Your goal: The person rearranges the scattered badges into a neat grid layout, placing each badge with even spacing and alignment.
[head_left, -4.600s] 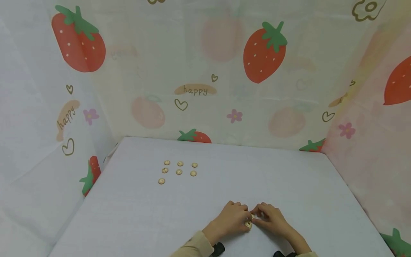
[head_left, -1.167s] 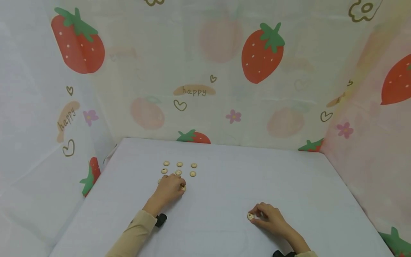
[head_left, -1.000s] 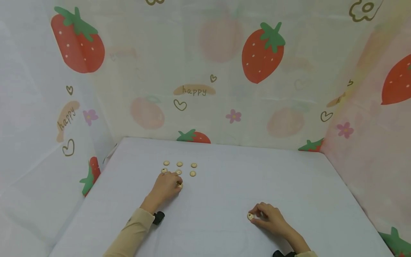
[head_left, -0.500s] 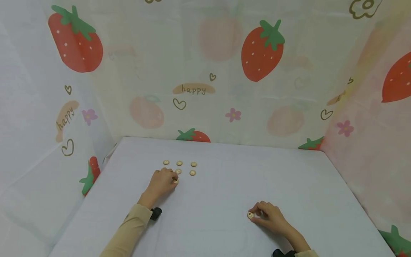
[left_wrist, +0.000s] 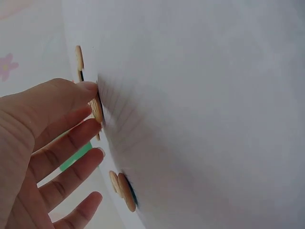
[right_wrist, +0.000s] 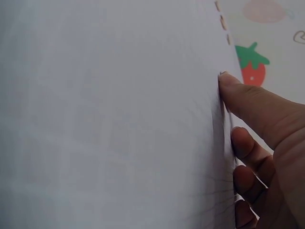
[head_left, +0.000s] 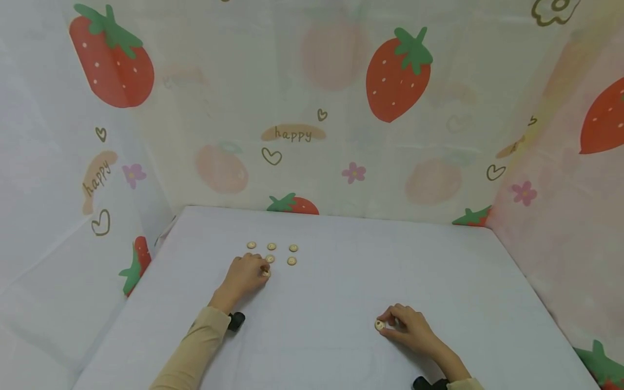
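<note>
My left hand (head_left: pixel 245 275) reaches to the front of a grid of round wooden buttons and pinches one button (head_left: pixel 266 273) between thumb and index finger. In the left wrist view that pinched button (left_wrist: pixel 96 109) stands close against the white cloth, the other fingers spread loosely. Three buttons form the back row, among them a middle button (head_left: pixel 271 246); two more show in the row before it. The grid's left front part is hidden behind the hand. Nearer and to the right, my right hand (head_left: pixel 410 328) holds another button (head_left: pixel 379 325) between thumb and index finger at the tabletop.
A white cloth covers the tabletop (head_left: pixel 331 292). Strawberry-printed curtains (head_left: pixel 312 86) rise at the back and both sides. A black wrist camera (head_left: pixel 236 322) sits on the left wrist, another black camera (head_left: pixel 423 383) on the right.
From beside the right hand, my left hand has carried a button left to the grid, then shifted slightly further left and away. The right hand has stayed in place with its button.
</note>
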